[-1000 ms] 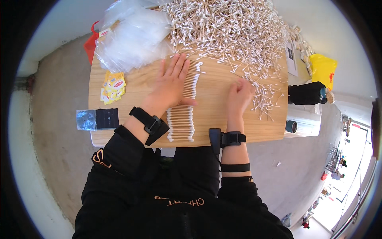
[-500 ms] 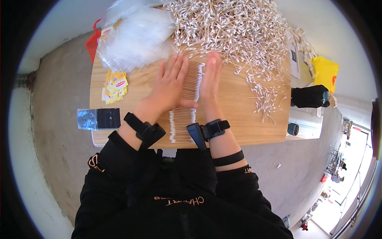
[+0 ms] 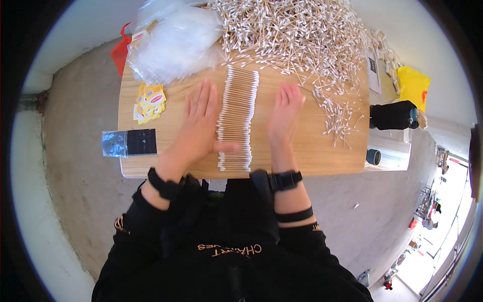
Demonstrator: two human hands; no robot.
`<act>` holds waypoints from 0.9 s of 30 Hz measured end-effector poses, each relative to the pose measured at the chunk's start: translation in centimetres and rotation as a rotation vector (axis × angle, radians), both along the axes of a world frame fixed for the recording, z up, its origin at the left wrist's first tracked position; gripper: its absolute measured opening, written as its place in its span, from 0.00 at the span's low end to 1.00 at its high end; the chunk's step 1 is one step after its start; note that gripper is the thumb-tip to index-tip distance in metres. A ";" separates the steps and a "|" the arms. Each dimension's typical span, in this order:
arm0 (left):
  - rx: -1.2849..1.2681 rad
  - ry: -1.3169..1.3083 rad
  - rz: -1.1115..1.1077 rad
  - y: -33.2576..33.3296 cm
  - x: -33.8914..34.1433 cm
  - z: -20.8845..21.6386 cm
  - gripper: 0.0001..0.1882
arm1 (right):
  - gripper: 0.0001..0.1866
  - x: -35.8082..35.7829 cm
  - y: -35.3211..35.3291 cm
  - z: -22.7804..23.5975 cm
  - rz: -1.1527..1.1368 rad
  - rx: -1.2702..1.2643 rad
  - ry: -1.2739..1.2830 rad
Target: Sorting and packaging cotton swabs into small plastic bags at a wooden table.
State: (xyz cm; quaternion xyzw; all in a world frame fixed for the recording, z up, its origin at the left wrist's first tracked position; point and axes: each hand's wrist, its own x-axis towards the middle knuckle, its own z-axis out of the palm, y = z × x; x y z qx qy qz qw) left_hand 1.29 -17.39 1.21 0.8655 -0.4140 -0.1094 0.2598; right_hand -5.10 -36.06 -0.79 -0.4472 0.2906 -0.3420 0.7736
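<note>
A long row of cotton swabs (image 3: 237, 116) lies side by side on the wooden table in front of me, white tips along both edges. My left hand (image 3: 200, 121) rests at the row's left side, open, fingers stretched away from me. Its thumb reaches across the nearer part of the swabs. To the right of the row, my right hand (image 3: 286, 111) is apart from it, fingers loosely bent and slightly blurred, with nothing visible in them. Beyond both hands spreads a large heap of loose cotton swabs (image 3: 297, 35).
Clear plastic bags (image 3: 173, 45) pile up at the far left, above yellow-and-white cards (image 3: 150, 103). A dark, clear-ended packet (image 3: 130, 143) overhangs the table's left edge. Scattered swabs (image 3: 336, 118) trail down the right side. Past that edge are a black bottle-shaped thing (image 3: 393, 116) and yellow bag (image 3: 413, 89).
Both hands have come away from the row's sides, the left to the left, the right to the right with its fingers bending. The row now shows along its whole length, with a slight wave.
</note>
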 end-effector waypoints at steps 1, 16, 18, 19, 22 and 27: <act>0.003 -0.007 -0.002 1.0 -1.3 0.2 0.72 | 0.31 -1.4 0.6 0.2 -0.002 0.003 -0.007; 0.092 -0.070 0.095 2.2 -10.6 -0.1 0.73 | 0.29 -9.3 8.6 -1.5 0.028 -0.308 0.202; 0.149 -0.084 0.062 2.5 -10.9 0.3 0.73 | 0.27 -9.2 8.8 -1.8 -0.020 -0.357 0.227; 0.207 -0.093 0.035 2.6 -11.0 0.6 0.72 | 0.27 -9.4 8.5 -2.2 -0.026 -0.358 0.220; 0.259 -0.163 -0.113 1.9 -11.7 0.5 0.71 | 0.29 -9.5 8.1 -2.3 0.051 -0.335 0.190; 0.244 -0.176 -0.091 2.0 -11.9 -0.8 0.71 | 0.28 -8.8 8.3 -2.7 -0.054 -0.217 0.116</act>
